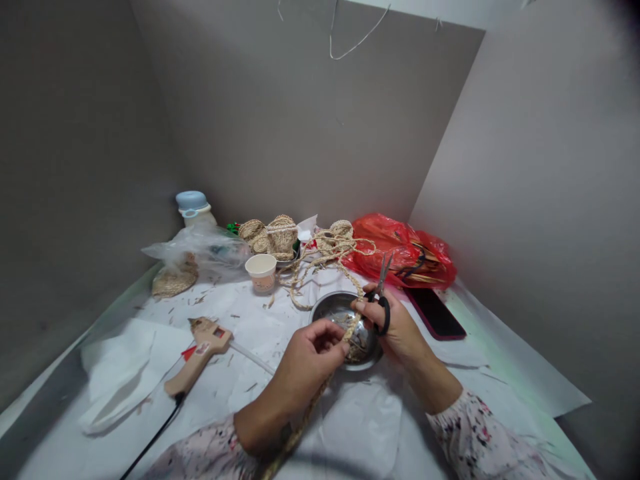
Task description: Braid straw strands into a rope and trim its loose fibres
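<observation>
A long braided straw cord runs between my two hands, over a round metal bowl with straw scraps inside. My left hand pinches the cord between thumb and fingers at the near side of the bowl. Slightly farther off, my right hand grips the cord with thumb and fingertips. Small scissors with black handles also hang in that hand, blades pointing up and away. From there the cord trails back to a loose heap of braid; its near end passes below my left wrist.
A glue gun with a black cable lies at left. Behind stand a paper cup, coiled straw pieces, a blue-capped bottle and a clear plastic bag. At right are a red bag and a phone.
</observation>
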{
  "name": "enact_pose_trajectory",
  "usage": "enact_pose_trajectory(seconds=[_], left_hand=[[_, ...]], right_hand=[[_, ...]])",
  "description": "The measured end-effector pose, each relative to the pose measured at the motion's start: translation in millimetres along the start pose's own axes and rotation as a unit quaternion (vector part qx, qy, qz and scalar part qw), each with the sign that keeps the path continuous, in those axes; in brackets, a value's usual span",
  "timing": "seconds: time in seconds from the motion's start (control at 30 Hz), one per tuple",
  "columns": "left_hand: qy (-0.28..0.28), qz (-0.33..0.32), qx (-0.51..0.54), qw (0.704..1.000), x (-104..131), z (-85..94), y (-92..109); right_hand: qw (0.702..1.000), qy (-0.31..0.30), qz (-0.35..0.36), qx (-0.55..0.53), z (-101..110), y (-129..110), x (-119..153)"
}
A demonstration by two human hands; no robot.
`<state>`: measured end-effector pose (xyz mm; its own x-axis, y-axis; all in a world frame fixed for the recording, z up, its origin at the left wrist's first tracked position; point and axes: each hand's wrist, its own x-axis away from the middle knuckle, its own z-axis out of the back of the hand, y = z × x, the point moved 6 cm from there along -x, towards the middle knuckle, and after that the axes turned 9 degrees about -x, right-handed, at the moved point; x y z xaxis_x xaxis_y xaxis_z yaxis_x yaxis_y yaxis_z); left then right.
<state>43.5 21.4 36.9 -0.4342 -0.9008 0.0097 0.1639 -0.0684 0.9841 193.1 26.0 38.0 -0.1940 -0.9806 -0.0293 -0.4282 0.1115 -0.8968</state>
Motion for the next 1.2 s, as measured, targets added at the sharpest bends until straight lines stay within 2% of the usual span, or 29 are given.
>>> enact_pose_trajectory(seconds=[0.13, 0.27, 0.47, 0.53, 0.63, 0.77, 0.83, 0.87, 0.93, 1.03, 1.1, 1.2], left_hand=[[-0.038, 0.01, 0.003, 0.999, 1, -5.4, -1], [-0.088, 0.009, 0.024, 0.996, 2, -12.4, -4], [-0.098, 0.003, 0.086, 0.991, 1, -10.1, -4], [-0.089, 0.009, 0.098, 0.991, 1, -7.8, -2], [-0.045, 0.018, 0.084, 0.995, -1, -1.7, -2], [0.029, 0.017, 0.035, 0.999, -3, 7.9, -5], [0.065, 0.018, 0.005, 0.998, -4, 12.9, -7], [0.079, 0.019, -0.01, 0.997, -4, 15.0, -8], [0.099, 0.023, -0.034, 0.994, -3, 17.9, -8], [0.108, 0.027, -0.041, 0.993, -3, 19.4, -7], [0.11, 0.026, -0.031, 0.993, -3, 20.3, -8], [0.115, 0.022, -0.014, 0.993, -5, 22.7, -11]], right_hand=[[1.0, -0.001, 0.018, 0.022, 4, 2, -3], [0.999, 0.026, 0.025, 0.032, 9, 1, -5], [0.999, 0.028, 0.037, 0.011, 6, 1, -4], [0.999, 0.02, 0.04, 0.023, 1, 3, -2], [0.997, 0.011, 0.043, 0.055, -4, 2, 2], [0.983, 0.018, 0.063, 0.174, -1, -17, 3], [0.958, 0.0, 0.099, 0.268, 1, -35, 5], [0.936, -0.024, 0.119, 0.33, 0, -45, 8], [0.87, -0.104, 0.151, 0.457, -7, -58, 15], [0.767, -0.187, 0.129, 0.6, -8, -60, 25], [0.724, -0.203, 0.106, 0.651, -5, -58, 28], [0.687, -0.196, 0.097, 0.693, -1, -55, 29]])
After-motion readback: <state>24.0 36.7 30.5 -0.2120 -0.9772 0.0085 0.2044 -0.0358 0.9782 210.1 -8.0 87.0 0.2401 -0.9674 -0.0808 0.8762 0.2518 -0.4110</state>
